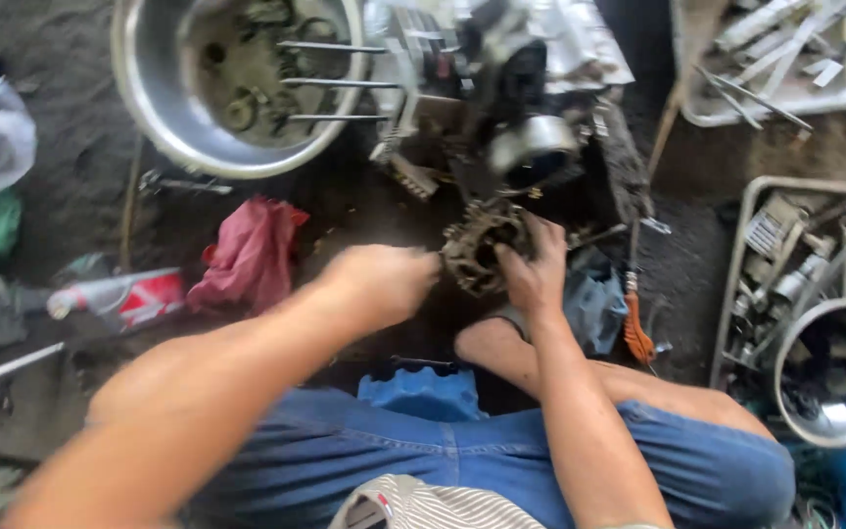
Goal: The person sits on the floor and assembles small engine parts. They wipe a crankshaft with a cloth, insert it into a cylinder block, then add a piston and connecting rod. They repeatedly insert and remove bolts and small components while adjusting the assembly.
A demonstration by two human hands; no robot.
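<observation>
Here my right hand (pixel 533 279) is wrapped around the right side of a grimy toothed gear cluster (pixel 480 250), fingers curled over its rim and gripping it. My left hand (pixel 384 282) comes in from the left, blurred; it looks loosely closed with the knuckles up, its fingertips right at the part's left edge, but I cannot tell whether it pinches anything. So the part sits between both hands, just ahead of my knees, and the right hand has the firmer hold. Its axis seems to point up and toward me, the open centre facing the camera, though the blur makes that uncertain.

Beyond it stands the dirty engine block (pixel 531 118), touching or nearly touching the part's far side. A red rag (pixel 252 255) lies to the left, and a metal basin (pixel 232 83) with small parts beyond that. The far edge of the gear cluster is lost in shadow.
</observation>
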